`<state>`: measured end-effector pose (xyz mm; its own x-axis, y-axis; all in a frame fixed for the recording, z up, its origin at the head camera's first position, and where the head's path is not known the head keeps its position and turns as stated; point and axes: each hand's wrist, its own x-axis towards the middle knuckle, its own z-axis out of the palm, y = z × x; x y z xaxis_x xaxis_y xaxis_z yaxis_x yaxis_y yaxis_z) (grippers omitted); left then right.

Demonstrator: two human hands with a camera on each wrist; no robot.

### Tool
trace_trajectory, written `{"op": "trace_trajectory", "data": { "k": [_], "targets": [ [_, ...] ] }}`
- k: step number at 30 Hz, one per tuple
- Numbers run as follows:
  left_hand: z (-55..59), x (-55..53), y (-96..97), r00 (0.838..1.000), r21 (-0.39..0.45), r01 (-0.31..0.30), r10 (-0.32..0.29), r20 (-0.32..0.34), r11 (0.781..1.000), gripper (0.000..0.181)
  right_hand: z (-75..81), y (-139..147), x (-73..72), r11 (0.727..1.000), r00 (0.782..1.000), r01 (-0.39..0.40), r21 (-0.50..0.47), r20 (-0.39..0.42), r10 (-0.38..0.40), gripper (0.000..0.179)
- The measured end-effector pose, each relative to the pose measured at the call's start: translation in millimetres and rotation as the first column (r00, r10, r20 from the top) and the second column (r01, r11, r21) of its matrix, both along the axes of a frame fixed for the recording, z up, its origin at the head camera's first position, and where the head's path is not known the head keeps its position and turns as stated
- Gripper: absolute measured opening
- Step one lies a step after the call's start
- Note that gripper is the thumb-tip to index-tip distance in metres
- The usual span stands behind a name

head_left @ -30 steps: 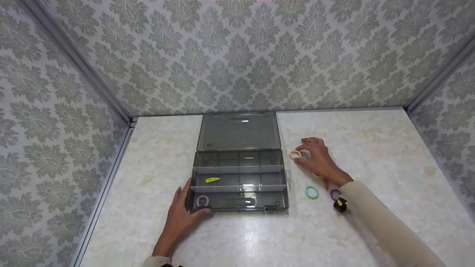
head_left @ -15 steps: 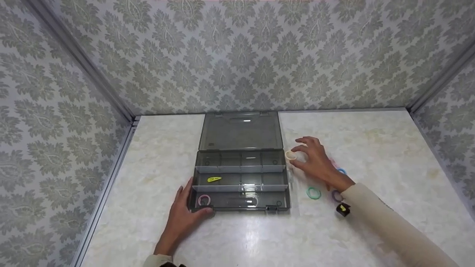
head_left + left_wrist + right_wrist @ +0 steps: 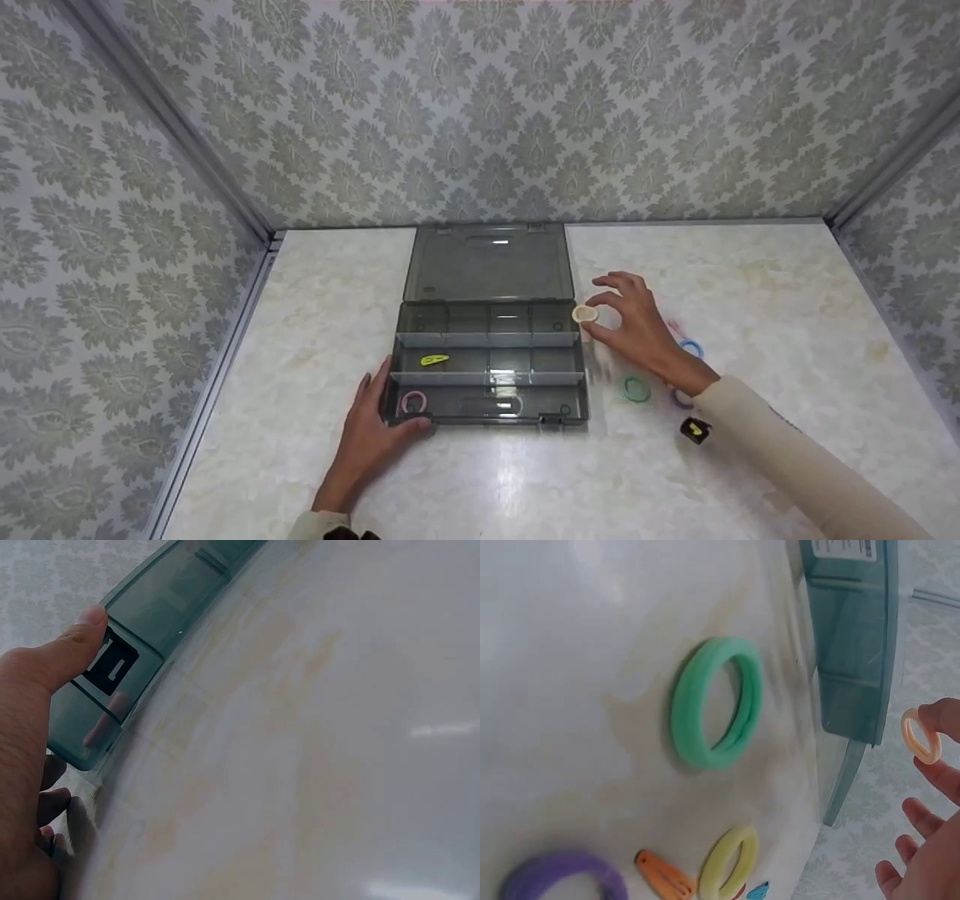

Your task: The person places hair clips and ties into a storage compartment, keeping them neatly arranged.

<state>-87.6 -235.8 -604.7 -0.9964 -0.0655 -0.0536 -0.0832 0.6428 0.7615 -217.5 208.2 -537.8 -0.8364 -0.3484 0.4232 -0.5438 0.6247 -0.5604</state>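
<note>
Left hand (image 3: 373, 431) grips near-left corner of grey case (image 3: 480, 421), right hand (image 3: 636, 324) pinches cream ring (image 3: 577, 317) at case's right edge, green ring (image 3: 688, 712) lies right of case, table (image 3: 450, 484) stretches out beyond case's front edge

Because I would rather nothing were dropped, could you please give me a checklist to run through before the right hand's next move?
1. Pale peach ring-shaped band secured: ok, pinched in the right hand's grip.
2. Translucent grey plastic box steadied: ok, the left hand's grip is on its left front corner.
3. Translucent grey plastic lid open: ok, folded back on the far side.
4. Peach band well inside the rim: not ok, seen at the box's right edge in the head view.
5. Middle row and front row unoccupied: not ok; they hold a yellow teardrop-shaped clip and a pink ring-shaped band respectively.
</note>
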Motion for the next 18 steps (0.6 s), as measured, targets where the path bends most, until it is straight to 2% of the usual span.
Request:
{"op": "trace_trajectory", "data": {
  "k": [7, 12, 18],
  "targets": [
    [-1.1, -0.3, 0.2, 0.999, -0.011, 0.001, -0.002, -0.034, 1.0, 0.123, -2.6, -18, 10.7, 0.998, 0.998, -0.055, -0.001, -0.025, 0.055, 0.022],
    [-1.3, 0.2, 0.9, 0.999, -0.012, -0.006, 0.006, -0.034, 1.0, 0.122, -3.6, -31, 19.5, 0.997, 0.996, -0.079, 0.007, -0.028, 0.079, 0.022],
    [-1.3, 0.8, 0.1, 1.0, -0.009, -0.002, 0.001, -0.03, 1.0, 0.122, -4.3, -44, 28.9, 0.987, 0.986, -0.162, 0.005, -0.037, 0.163, 0.023]
  ]
}}
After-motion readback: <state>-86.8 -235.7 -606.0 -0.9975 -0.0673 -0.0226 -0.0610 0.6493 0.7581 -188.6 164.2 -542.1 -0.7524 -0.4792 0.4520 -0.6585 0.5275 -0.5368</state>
